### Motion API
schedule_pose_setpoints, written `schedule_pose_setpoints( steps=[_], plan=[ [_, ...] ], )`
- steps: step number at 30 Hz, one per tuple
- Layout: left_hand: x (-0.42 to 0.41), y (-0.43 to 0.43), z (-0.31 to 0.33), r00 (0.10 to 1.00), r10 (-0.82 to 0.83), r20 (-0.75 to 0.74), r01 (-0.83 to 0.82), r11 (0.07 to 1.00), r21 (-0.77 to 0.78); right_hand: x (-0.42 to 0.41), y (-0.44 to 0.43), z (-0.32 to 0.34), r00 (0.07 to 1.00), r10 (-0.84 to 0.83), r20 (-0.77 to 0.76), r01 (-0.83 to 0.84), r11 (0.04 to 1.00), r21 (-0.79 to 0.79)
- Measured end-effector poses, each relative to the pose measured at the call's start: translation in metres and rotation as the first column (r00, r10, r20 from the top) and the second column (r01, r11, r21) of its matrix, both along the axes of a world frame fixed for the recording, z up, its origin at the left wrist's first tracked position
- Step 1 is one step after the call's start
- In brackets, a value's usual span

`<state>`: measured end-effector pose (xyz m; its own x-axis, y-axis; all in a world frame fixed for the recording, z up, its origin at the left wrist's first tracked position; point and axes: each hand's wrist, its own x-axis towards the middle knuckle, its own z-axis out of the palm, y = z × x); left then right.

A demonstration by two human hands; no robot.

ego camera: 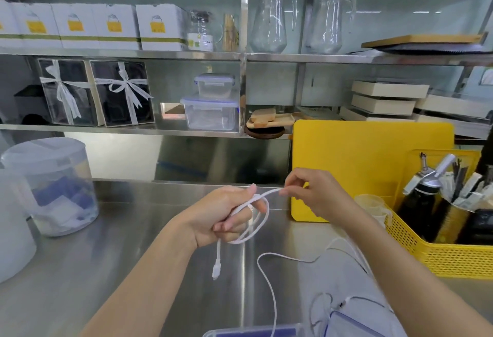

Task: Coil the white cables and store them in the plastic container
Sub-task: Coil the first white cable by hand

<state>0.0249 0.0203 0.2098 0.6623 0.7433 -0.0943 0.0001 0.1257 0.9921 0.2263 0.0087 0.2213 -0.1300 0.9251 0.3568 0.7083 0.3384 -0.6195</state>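
Note:
My left hand [224, 216] grips a white cable [257, 223] that loops around its fingers, and the cable's plug end [216, 270] dangles below the hand. My right hand [312, 192] pinches the same cable just right of the left hand and holds it taut between the two. A second thin white cable [269, 283] lies loose on the steel counter and trails toward the bottom edge. A clear plastic container with a blue-trimmed rim [256, 332] shows at the bottom edge, with its lid [354, 323] beside it, partly under my right forearm.
A yellow mesh basket [437, 256] with bottles and utensils stands at the right, with a yellow cutting board [368, 155] behind it. A lidded clear tub [53, 184] sits at the left. Shelves above hold boxes, clear containers [210, 109] and glass jugs.

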Motion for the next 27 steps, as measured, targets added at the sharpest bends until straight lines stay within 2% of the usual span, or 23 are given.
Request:
schedule_pose_setpoints(
  steps=[3,5,7,8,9,10,11,12,16,18,20,22,25,27],
  plan=[
    [-0.011,0.0,0.005,0.996,-0.051,0.071,0.053,0.998,-0.022,0.012,0.003,-0.008,1.0,-0.025,-0.014,0.026,1.0,0.012],
    [-0.012,0.002,0.006,0.972,-0.041,0.229,0.061,0.995,-0.083,0.012,0.005,-0.019,0.998,-0.051,-0.026,0.053,0.995,0.088],
    [-0.011,0.005,0.008,0.911,0.024,0.412,0.045,0.987,-0.157,0.01,0.009,-0.03,0.995,-0.102,-0.009,0.103,0.988,0.116],
    [-0.01,0.006,0.01,0.878,0.06,0.476,0.027,0.984,-0.174,0.008,0.01,-0.035,0.987,-0.142,0.079,0.135,0.987,0.089],
    [-0.009,0.007,0.012,0.858,0.096,0.504,-0.008,0.985,-0.174,0.006,0.012,-0.042,0.952,-0.172,0.254,0.16,0.985,0.064],
    [-0.007,0.007,0.014,0.857,0.14,0.496,-0.07,0.985,-0.158,0.005,0.012,-0.048,0.874,-0.171,0.455,0.168,0.985,0.047],
    [-0.006,0.007,0.015,0.864,0.191,0.465,-0.147,0.981,-0.129,0.001,0.01,-0.053,0.782,-0.129,0.61,0.151,0.988,0.016],
    [-0.004,0.007,0.016,0.869,0.241,0.432,-0.221,0.97,-0.098,-0.006,0.005,-0.055,0.722,-0.063,0.689,0.118,0.992,-0.033],
    [0.005,0.004,0.009,0.888,0.365,0.281,-0.359,0.93,-0.077,-0.033,-0.019,-0.049,0.62,0.257,0.741,-0.026,0.951,-0.308],
    [0.008,0.004,0.002,0.918,0.364,0.158,-0.366,0.93,-0.023,-0.045,-0.03,-0.04,0.548,0.331,0.768,-0.072,0.933,-0.352],
    [0.011,0.004,-0.005,0.929,0.364,0.068,-0.364,0.931,-0.005,-0.054,-0.039,-0.031,0.508,0.336,0.793,-0.131,0.94,-0.315],
    [0.015,0.003,-0.011,0.934,0.358,0.009,-0.358,0.933,0.014,-0.06,-0.045,-0.023,0.502,0.297,0.812,-0.22,0.952,-0.212],
    [0.029,-0.001,-0.022,0.906,0.386,-0.171,-0.353,0.915,0.195,-0.07,-0.051,-0.012,0.6,0.253,0.759,-0.261,0.959,-0.114],
    [0.037,0.001,-0.031,0.869,0.426,-0.253,-0.352,0.89,0.289,-0.074,-0.049,-0.008,0.658,0.259,0.707,-0.251,0.961,-0.119]
  ],
)
